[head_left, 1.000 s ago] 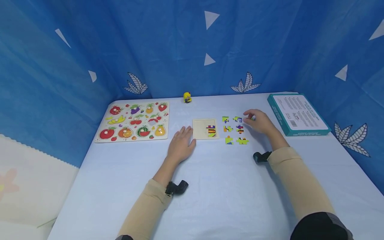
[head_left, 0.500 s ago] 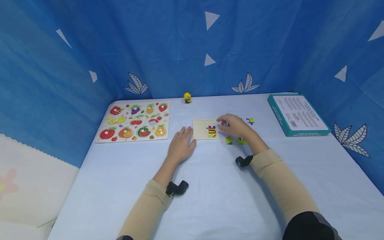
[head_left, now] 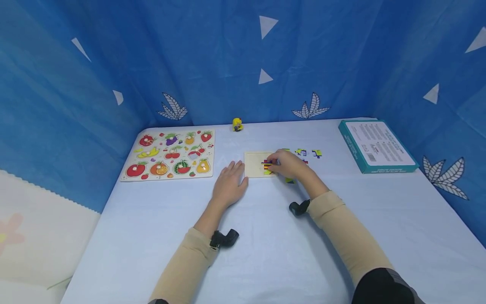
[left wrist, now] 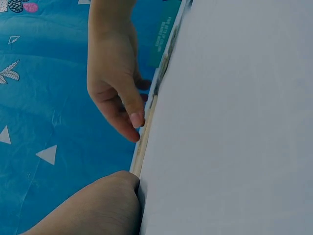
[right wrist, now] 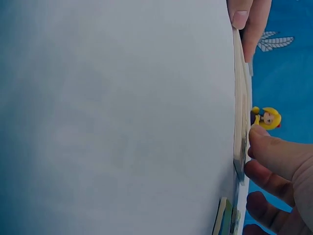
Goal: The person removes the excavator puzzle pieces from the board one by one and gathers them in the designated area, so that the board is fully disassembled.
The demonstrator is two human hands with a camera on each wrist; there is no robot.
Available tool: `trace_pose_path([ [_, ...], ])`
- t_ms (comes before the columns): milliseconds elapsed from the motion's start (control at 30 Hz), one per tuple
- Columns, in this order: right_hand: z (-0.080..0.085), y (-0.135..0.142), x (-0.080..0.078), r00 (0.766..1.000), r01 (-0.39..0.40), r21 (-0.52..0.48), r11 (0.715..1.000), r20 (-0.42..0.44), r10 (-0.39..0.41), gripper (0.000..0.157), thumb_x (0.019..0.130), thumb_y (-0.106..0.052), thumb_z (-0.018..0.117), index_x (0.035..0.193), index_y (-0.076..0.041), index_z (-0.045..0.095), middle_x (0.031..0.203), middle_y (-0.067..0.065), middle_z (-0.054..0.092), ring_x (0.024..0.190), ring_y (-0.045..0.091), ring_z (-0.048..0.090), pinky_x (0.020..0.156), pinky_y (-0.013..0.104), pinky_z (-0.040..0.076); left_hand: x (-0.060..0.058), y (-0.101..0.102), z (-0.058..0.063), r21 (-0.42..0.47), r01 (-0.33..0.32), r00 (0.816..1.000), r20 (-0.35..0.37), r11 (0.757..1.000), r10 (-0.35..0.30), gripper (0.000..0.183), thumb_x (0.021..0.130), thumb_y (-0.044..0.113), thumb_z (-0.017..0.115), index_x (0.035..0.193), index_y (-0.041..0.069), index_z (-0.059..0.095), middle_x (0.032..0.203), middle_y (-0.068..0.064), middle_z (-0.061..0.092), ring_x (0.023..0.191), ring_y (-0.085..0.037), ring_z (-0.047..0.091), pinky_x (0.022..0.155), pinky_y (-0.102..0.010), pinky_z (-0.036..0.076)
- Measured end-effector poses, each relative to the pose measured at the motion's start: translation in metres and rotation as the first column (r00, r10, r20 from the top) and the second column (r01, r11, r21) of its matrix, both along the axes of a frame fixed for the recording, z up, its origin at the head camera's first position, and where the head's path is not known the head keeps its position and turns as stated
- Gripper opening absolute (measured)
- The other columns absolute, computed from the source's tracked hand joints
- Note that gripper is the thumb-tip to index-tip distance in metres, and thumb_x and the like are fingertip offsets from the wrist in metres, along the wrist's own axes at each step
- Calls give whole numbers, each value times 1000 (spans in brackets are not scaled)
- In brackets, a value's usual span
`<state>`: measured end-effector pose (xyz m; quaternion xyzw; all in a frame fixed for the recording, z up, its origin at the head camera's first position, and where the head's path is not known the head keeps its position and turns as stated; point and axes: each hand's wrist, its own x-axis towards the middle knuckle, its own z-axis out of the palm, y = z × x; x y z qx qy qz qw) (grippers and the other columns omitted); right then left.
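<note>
My left hand [head_left: 228, 183] lies flat on the table with its fingertips at the left edge of a small wooden puzzle tray [head_left: 252, 164]. Over the tray's right side is my right hand [head_left: 289, 165], thumb and forefinger apart at the colourful puzzle pieces [head_left: 267, 166] set there. In the right wrist view its bent fingers [right wrist: 266, 176] show close to the tray edge, and nothing is seen held between them. To the right lie several loose puzzle pieces; one sits alone [head_left: 317, 153], another is partly covered [head_left: 290, 180], and more are hidden under the hand.
A fruit puzzle board [head_left: 167, 154] lies on the left of the white table. A yellow-haired figurine [head_left: 237, 124] stands at the back, and a teal box [head_left: 377, 145] lies back right. Blue curtain [head_left: 228, 63] hangs behind the table's far edge.
My right hand has let go of a puzzle piece at the far right and moved left to the pieces in the tray. My left hand has stayed in place.
</note>
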<state>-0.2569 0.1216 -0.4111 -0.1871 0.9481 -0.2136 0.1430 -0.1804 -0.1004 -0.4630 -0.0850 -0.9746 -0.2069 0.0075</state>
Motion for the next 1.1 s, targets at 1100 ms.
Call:
trace_pose_path([
  [1100,-2,-2,-9,998,45,-3,999,38,-45,34,92,-29,71,122,-13,64,114,5,59,105,23,54,101,40,48,2,1,3,3,-6,1000,4,1000,6,60,102,41,44,154,14,37,163,0,32,154,-20,19,127,-40,15],
])
